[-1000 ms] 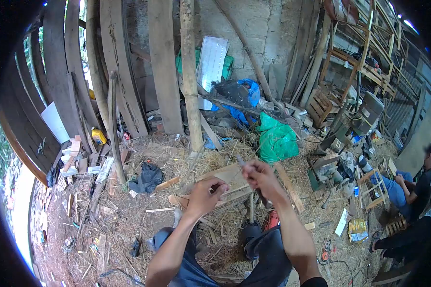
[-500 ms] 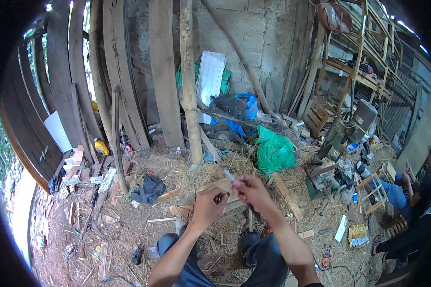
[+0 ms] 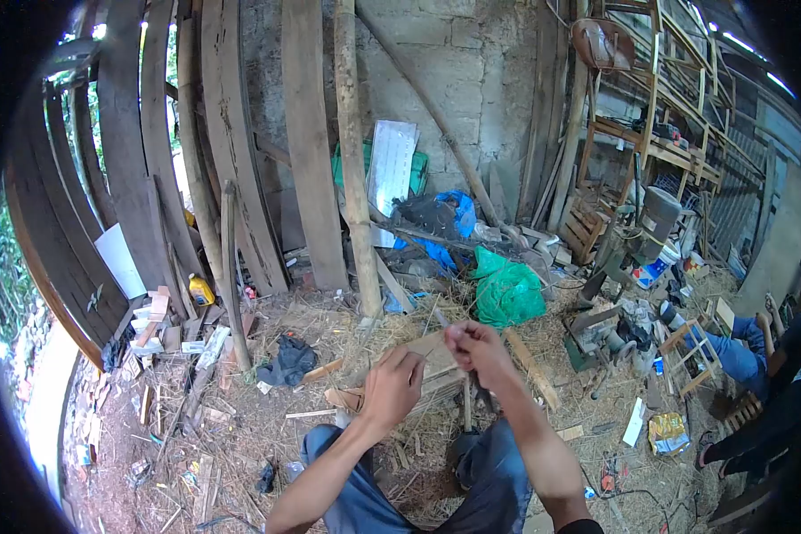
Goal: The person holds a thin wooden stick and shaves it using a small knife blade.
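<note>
My right hand (image 3: 477, 351) is closed around a slim, pale, stick-like object (image 3: 440, 318), whose narrow end points up and to the left. Its exact kind is too small to tell. To the left and slightly lower, my left hand (image 3: 394, 381) has its fingers curled and pressed together. Something thin may be pinched at its fingertips, but I cannot make it out. A gap separates the two hands. Behind and below them lies a wooden board (image 3: 440, 378) on the straw-strewn ground, between and beyond my knees.
A green sack (image 3: 507, 289) lies beyond my right hand, near a loose plank (image 3: 532, 367). A black plastic bag (image 3: 287, 360) is to the left. Upright poles (image 3: 347, 160) and boards stand ahead. A person (image 3: 761, 356) sits at the far right beside a wooden frame (image 3: 690, 356).
My hands have drawn apart from each other; the right moved slightly right with the pale object, the left slightly left and down. The whole view has shifted a little.
</note>
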